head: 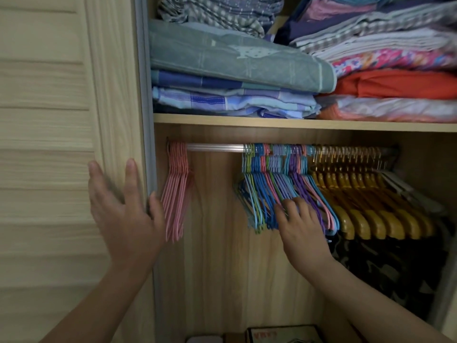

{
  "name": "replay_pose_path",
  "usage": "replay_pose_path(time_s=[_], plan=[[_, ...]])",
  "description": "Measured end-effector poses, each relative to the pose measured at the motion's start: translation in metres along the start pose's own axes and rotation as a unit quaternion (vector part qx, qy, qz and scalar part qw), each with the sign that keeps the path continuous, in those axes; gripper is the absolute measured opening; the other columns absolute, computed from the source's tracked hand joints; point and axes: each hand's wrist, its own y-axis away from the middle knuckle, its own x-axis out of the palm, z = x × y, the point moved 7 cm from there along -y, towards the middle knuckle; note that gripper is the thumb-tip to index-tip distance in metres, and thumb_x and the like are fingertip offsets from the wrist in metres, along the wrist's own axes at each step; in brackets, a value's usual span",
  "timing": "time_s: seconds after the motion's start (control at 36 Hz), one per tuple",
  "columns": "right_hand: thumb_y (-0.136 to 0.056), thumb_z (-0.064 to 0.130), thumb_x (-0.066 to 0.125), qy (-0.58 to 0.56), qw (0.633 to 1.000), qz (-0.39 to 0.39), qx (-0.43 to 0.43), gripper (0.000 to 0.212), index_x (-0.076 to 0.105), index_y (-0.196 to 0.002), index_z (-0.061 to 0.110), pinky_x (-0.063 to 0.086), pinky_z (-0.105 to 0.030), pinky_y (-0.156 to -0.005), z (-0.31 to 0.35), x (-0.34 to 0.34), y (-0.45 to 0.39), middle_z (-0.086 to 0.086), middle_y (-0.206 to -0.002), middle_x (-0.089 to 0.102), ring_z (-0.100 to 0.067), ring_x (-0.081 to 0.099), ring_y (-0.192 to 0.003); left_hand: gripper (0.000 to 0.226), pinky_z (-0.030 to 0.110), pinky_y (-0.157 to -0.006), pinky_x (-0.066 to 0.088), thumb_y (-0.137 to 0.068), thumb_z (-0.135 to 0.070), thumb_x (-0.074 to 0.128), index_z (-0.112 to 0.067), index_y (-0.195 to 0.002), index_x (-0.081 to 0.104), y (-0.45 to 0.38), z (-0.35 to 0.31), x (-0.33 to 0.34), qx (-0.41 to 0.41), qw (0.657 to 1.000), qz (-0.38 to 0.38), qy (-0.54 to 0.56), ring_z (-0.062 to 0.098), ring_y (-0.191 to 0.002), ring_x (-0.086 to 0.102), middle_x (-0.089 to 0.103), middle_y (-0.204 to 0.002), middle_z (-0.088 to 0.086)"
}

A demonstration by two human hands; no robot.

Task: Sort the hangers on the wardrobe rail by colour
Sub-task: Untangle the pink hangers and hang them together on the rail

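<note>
We had our right hand (300, 226) in among the mixed hangers (279, 184), fingertips curled into the blue, green and purple wires low down, and whether one was actually pinched we could not tell, since the fingers vanished between them. Our left hand (125, 214) hovered spread wide, holding nothing, just beside the pink hangers (176, 194) already bunched at the left end of the rail (215, 147). A bare stretch of rail lay between the pink group and the mixed bunch; the yellow hangers (366, 209) sat together further right. The step, as we read it, was to pick the next pink one out of the mixed bunch. Doing that well meant parting the wires and isolating a single hanger low down, then lifting at the hook so the neighbours did not ride along. The hooks were packed tight and could snag. The free left hand was well placed to receive the hanger and seat it against the pink set.
</note>
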Motion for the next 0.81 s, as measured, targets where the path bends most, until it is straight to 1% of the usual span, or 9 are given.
replay_pose_path(time_s=[0.14, 0.19, 0.25, 0.31, 0.39, 0.44, 0.61, 0.72, 0.81], plan=[[-0.076, 0.005, 0.070, -0.137, 0.988, -0.074, 0.015, 0.056, 0.058, -0.131, 0.011, 0.044, -0.044, -0.098, -0.017, 0.005, 0.012, -0.007, -0.126, 0.054, -0.030, 0.047, -0.119, 0.067, 0.061, -0.120, 0.020, -0.096, -0.009, 0.061, -0.005, -0.157, 0.034, 0.002, -0.001, -0.002, 0.006, 1.000, -0.002, -0.004, 0.055, -0.149, 0.018, 0.012, -0.159, 0.044], [-0.082, 0.003, 0.068, -0.180, 0.973, -0.132, 0.065, 0.043, 0.063, -0.124, 0.007, 0.046, -0.039, -0.091, -0.038, 0.004, 0.022, -0.007, -0.116, 0.057, -0.026, 0.050, -0.108, 0.067, 0.058, -0.122, 0.015, -0.096, -0.008, 0.061, -0.004, -0.158, 0.033, 0.002, -0.002, -0.001, 0.006, 1.000, -0.005, -0.012, 0.056, -0.149, 0.017, 0.013, -0.159, 0.043], [-0.085, 0.001, 0.066, -0.157, 0.965, -0.161, 0.133, 0.032, 0.065, -0.117, 0.004, 0.044, -0.039, -0.079, -0.066, 0.009, 0.030, -0.009, -0.105, 0.058, -0.026, 0.050, -0.095, 0.069, 0.059, -0.123, 0.011, -0.097, -0.008, 0.058, -0.002, -0.159, 0.028, 0.003, -0.004, 0.003, 0.015, 0.999, -0.003, -0.030, 0.056, -0.150, 0.015, 0.014, -0.161, 0.040], [-0.089, 0.006, 0.064, -0.108, 0.965, -0.143, 0.192, 0.025, 0.065, -0.114, 0.004, 0.041, -0.040, -0.074, -0.092, 0.020, 0.032, -0.011, -0.101, 0.059, -0.028, 0.049, -0.090, 0.071, 0.063, -0.124, 0.013, -0.097, -0.004, 0.055, -0.005, -0.161, 0.024, 0.010, -0.010, 0.008, 0.064, 0.996, -0.007, -0.067, 0.053, -0.152, 0.014, 0.017, -0.163, 0.034], [-0.091, 0.014, 0.068, -0.101, 0.955, -0.130, 0.246, 0.018, 0.064, -0.105, 0.003, 0.044, -0.043, -0.070, -0.117, 0.027, 0.029, -0.016, -0.094, 0.060, -0.034, 0.053, -0.085, 0.064, 0.062, -0.124, 0.015, -0.098, -0.013, 0.062, -0.018, -0.158, 0.039, 0.028, -0.022, 0.016, 0.198, 0.972, 0.001, -0.127, 0.049, -0.152, 0.018, 0.021, -0.164, 0.026], [-0.093, 0.020, 0.068, -0.106, 0.954, -0.110, 0.258, 0.019, 0.065, -0.103, 0.005, 0.047, -0.043, -0.069, -0.122, 0.029, 0.024, -0.015, -0.093, 0.063, -0.034, 0.055, -0.085, 0.057, 0.061, -0.123, 0.015, -0.098, -0.018, 0.065, -0.020, -0.153, 0.049, 0.032, -0.026, 0.017, 0.237, 0.961, 0.008, -0.145, 0.048, -0.152, 0.021, 0.025, -0.164, 0.023], [-0.089, 0.019, 0.069, -0.039, 0.971, -0.047, 0.230, 0.011, 0.064, -0.086, 0.010, 0.049, -0.041, -0.067, -0.117, 0.027, 0.013, -0.009, -0.083, 0.064, -0.029, 0.059, -0.080, 0.042, 0.062, -0.122, 0.016, -0.085, -0.013, 0.080, -0.017, -0.127, 0.072, 0.032, -0.021, 0.018, 0.226, 0.962, 0.030, -0.153, 0.047, -0.152, 0.021, 0.042, -0.158, 0.022], [-0.085, 0.014, 0.070, 0.007, 0.975, -0.046, 0.218, 0.013, 0.060, -0.076, 0.010, 0.046, -0.039, -0.065, -0.114, 0.011, 0.006, -0.010, -0.076, 0.064, -0.030, 0.058, -0.076, 0.030, 0.064, -0.120, 0.021, -0.089, -0.014, 0.072, -0.016, -0.119, 0.075, 0.032, -0.020, 0.019, 0.220, 0.965, 0.032, -0.139, 0.049, -0.150, 0.026, 0.044, -0.155, 0.023], [-0.083, 0.010, 0.071, -0.013, 0.977, -0.065, 0.205, 0.017, 0.057, -0.072, 0.009, 0.039, -0.033, -0.057, -0.114, 0.002, -0.005, -0.010, -0.070, 0.059, -0.028, 0.055, -0.066, 0.027, 0.064, -0.120, 0.023, -0.091, -0.014, 0.068, -0.016, -0.117, 0.076, 0.031, -0.020, 0.019, 0.219, 0.967, 0.034, -0.129, 0.049, -0.150, 0.026, 0.045, -0.154, 0.023]])
